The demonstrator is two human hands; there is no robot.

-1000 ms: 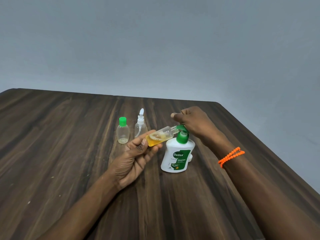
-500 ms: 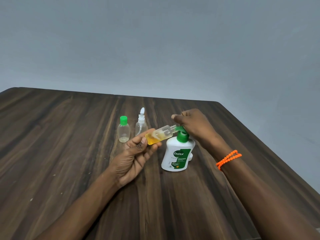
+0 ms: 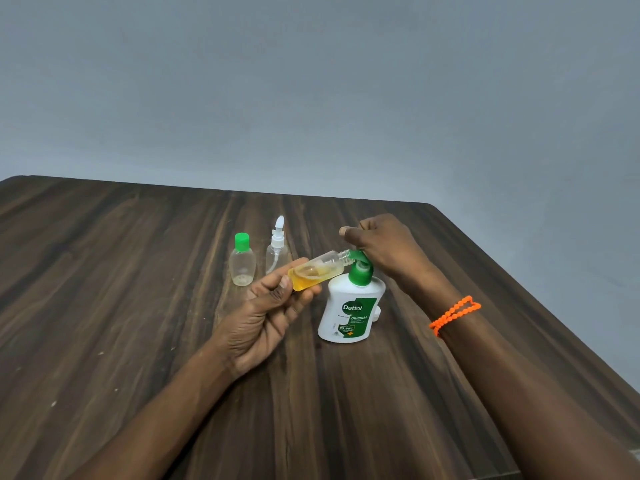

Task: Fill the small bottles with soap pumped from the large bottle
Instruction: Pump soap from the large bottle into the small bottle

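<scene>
**A:** Where does the filling stand?

**B:** The left hand has its grip closed round the base of a small clear bottle, pinched between thumb and fingers and tilted so the open neck meets the green pump spout of the large bottle. Amber soap pools in the lower end, perhaps a third full by my reckoning. The right hand rests on the pump head with its fingers curled over it.

**A:** How would you do it well?

**B:** Keep the neck tight against the spout, press slowly and fully, and let each dose run down before the next. Raise the neck a little as the level climbs, or soap will spill onto the desk.

**A:** Any writing?

**B:** The label reads "Dettol", "ORIGINAL" and "99.99%"; the finer print is too small to read.

**A:** The others?

**B:** A green-capped bottle and a spray bottle stand beyond, both looking empty.
</scene>
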